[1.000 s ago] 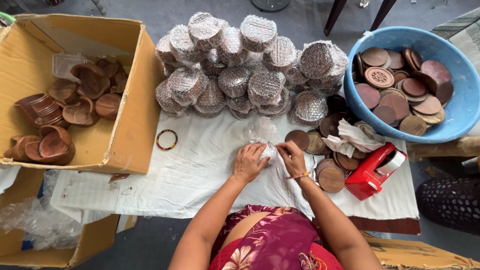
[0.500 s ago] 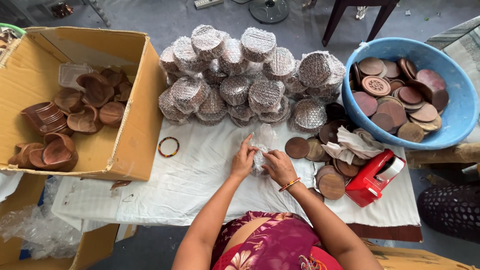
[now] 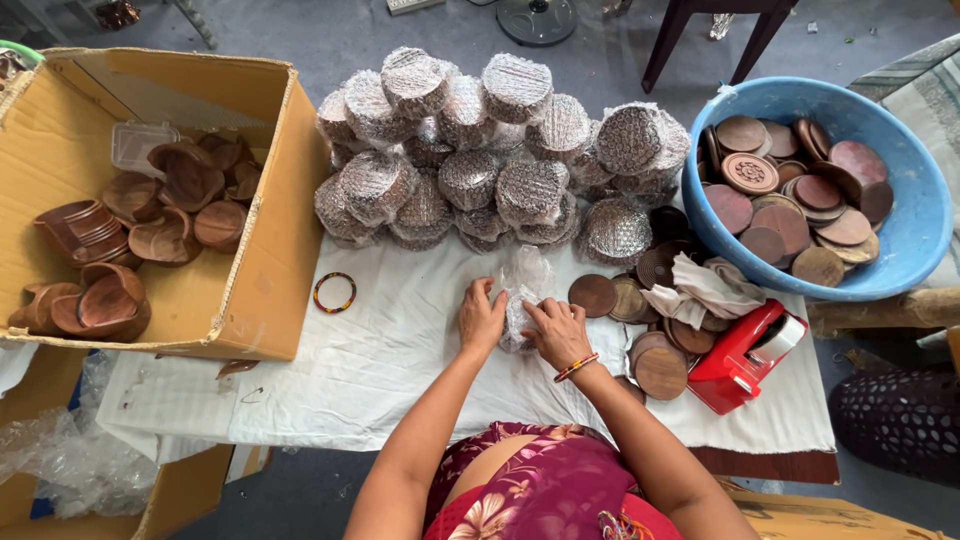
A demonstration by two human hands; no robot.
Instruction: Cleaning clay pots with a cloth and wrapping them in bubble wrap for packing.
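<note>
I see the plastic-wrapped bundle (image 3: pixel 520 305) standing near the middle of the bench (image 3: pixel 400 370), on its white cloth, a little toward the front edge. It sits directly between my two hands — the left hand (image 3: pixel 481 318) presses against its left side, the right hand (image 3: pixel 556 330) lies against its right side and over the lower part. Its long axis runs away from me, the loose crinkled top of the wrap pointing toward the back edge. Both hands are equally close; neither has to reach. The fingers (image 3: pixel 478 295) of the left hand are curled loosely against the wrap, and the right hand's fingers are bent over it, closed on the plastic rather than spread.

Just right of the bundle, bare wooden discs (image 3: pixel 640 300) lie scattered with a crumpled cloth (image 3: pixel 700 290) on them, and a red tape dispenser (image 3: pixel 745 355) stands toward the right front corner. Behind, along the back edge, a heap of wrapped stacks (image 3: pixel 480 150) is piled up. A bangle (image 3: pixel 334 292) lies left of my hands.

Containers — the blue basin (image 3: pixel 920 250) at the right holds more round wooden discs, some carved. The cardboard box (image 3: pixel 270 250) at the left holds curved wooden holders and a clear plastic tub.
</note>
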